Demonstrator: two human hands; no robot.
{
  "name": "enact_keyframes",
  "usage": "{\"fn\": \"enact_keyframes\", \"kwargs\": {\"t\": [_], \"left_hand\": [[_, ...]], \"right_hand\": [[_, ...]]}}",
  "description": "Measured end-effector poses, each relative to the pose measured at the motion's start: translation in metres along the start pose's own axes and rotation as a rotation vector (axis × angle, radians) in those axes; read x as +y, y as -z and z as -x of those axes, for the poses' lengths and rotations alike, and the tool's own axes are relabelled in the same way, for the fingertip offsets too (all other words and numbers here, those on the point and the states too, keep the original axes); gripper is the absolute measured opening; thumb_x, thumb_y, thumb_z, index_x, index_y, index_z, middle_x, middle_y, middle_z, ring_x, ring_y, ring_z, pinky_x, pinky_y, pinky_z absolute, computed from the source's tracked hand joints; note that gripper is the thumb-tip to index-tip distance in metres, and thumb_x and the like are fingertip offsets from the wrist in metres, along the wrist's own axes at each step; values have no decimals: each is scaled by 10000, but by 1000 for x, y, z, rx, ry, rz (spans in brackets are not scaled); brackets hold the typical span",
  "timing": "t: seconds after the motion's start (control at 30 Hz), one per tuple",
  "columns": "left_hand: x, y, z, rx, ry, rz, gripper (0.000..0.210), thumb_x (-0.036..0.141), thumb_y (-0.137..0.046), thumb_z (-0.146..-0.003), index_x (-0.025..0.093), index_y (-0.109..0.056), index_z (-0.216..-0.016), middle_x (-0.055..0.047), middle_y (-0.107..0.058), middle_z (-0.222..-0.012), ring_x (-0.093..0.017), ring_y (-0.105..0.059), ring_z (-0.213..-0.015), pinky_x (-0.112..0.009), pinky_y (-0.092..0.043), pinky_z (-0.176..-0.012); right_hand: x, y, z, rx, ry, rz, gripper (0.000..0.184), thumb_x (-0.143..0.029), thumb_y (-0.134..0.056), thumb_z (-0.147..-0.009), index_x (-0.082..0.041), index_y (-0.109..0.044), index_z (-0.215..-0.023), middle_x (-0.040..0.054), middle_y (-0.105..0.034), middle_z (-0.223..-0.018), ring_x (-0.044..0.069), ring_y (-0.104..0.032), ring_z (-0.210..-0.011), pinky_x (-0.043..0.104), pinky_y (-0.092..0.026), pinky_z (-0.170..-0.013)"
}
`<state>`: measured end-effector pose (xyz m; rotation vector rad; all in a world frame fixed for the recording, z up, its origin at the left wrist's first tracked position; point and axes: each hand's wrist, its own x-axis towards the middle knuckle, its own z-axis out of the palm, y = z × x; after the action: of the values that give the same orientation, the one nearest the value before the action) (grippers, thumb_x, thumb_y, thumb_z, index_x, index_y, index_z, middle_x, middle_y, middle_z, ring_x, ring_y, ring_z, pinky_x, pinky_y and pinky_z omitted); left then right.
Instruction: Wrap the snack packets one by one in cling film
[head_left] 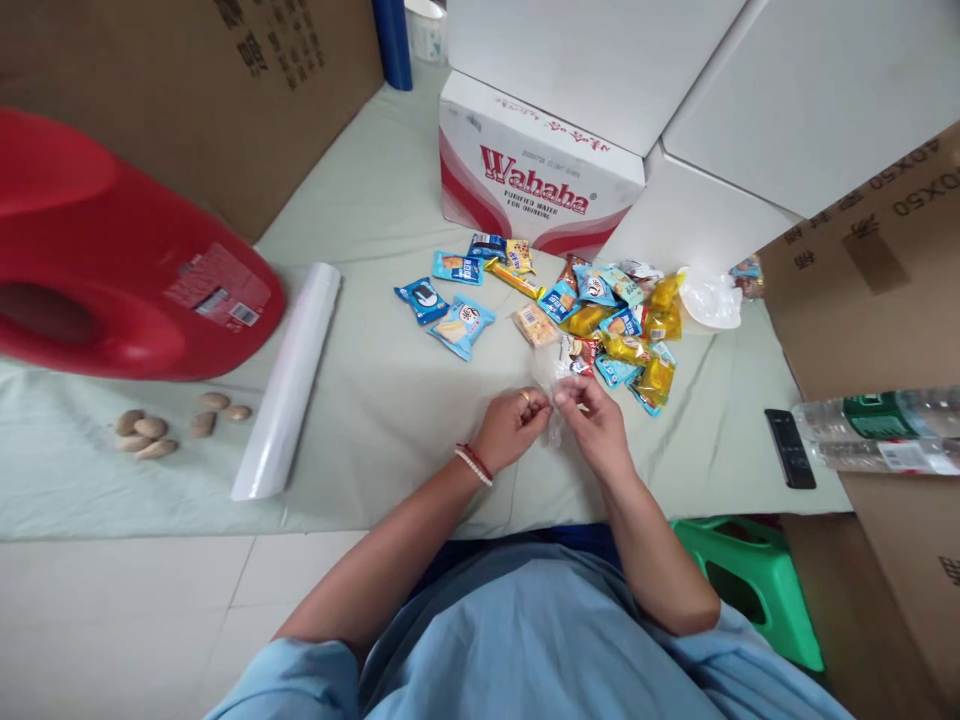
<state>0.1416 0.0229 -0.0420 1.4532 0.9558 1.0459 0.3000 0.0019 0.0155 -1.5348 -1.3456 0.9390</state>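
A clear plastic bag point(551, 367) is pinched between my two hands, close to the table's front. My left hand point(511, 428), with bracelets at the wrist, has its fingers closed on the bag's near end. Opposite it, my right hand point(596, 420) grips the same end between thumb and fingers. Just beyond lies a pile of wrapped snacks point(600, 305) in blue, yellow and red. A pale square snack point(535, 325) rests beside the bag. To the left are a light blue packet point(462, 327) and a dark blue packet point(421, 300). Whether the bag holds anything is unclear.
Behind the snacks stands a Wahaha carton point(536, 170). On the left are a large red jug point(135, 260), a white roll point(289, 385) and several brown stones point(150, 427). A white dish point(711, 300), a black remote point(789, 448) and plastic bottles point(877, 415) lie right.
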Motion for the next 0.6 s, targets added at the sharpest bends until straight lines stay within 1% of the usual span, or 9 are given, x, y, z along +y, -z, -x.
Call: {"fn": "enact_keyframes", "kwargs": {"t": [0.1,0.2,0.27,0.33,0.37,0.4,0.47,0.53,0.6], "left_hand": [[-2,2,-2,57,58,88,209,384,-650,-864,182,-637,-810,29,-588,-661,-106,-502,-593,-233,-389,-588],[-1,4,-5,116,174,253,303,475,-681,-848,185,-595,-830,18,-591,-704,-110,-530,-614,-222,-411,-569],[2,2,-6,102,242,373,408,545,-704,-832,192,-595,-1005,-33,-664,-928,-135,-612,-720,-229,-476,-586],[6,-3,-6,101,305,456,632,578,-776,-766,219,-539,-1229,-93,-648,-1192,-183,-670,-872,-272,-552,-630],[7,-6,-6,115,335,466,733,566,-826,-714,225,-514,-1283,-106,-637,-1232,-201,-678,-902,-291,-571,-640],[8,-9,-6,135,359,454,766,537,-865,-666,211,-529,-1272,-104,-656,-1182,-205,-679,-880,-296,-575,-632],[8,-11,-5,185,382,401,629,476,-890,-614,164,-618,-1088,-58,-686,-926,-175,-649,-727,-267,-535,-566],[6,-6,-2,246,374,362,448,453,-853,-630,162,-633,-889,4,-629,-715,-125,-567,-576,-234,-465,-502],[5,5,5,332,355,341,367,455,-799,-680,180,-608,-832,42,-578,-636,-95,-506,-515,-214,-414,-479]], "right_hand": [[5,0,-12,61,-95,-204,372,-567,-742,-827,-207,-650,-827,-24,-589,-722,121,-476,-614,243,-395,-571],[9,8,-14,161,-141,-331,375,-551,-793,-779,-210,-641,-818,-41,-560,-711,107,-442,-585,230,-369,-537],[11,10,-9,142,-120,-314,356,-534,-797,-786,-208,-659,-818,-40,-562,-709,107,-451,-597,229,-380,-552],[12,8,-1,64,-92,-261,332,-521,-787,-806,-206,-685,-819,-38,-565,-688,110,-458,-601,232,-386,-568],[13,6,3,21,-86,-242,325,-516,-784,-811,-204,-696,-823,-36,-567,-679,111,-461,-601,234,-386,-572],[13,5,6,-10,-83,-235,319,-511,-785,-810,-203,-705,-830,-34,-573,-678,112,-466,-604,235,-387,-577],[15,6,10,4,-87,-250,318,-507,-789,-801,-202,-709,-845,-29,-587,-693,114,-477,-615,236,-398,-584],[19,14,14,109,-108,-284,333,-518,-784,-793,-204,-697,-863,-25,-598,-719,117,-491,-624,237,-418,-586],[27,29,19,246,-145,-329,359,-538,-782,-780,-209,-669,-868,-24,-596,-742,114,-491,-614,234,-423,-563]]}}
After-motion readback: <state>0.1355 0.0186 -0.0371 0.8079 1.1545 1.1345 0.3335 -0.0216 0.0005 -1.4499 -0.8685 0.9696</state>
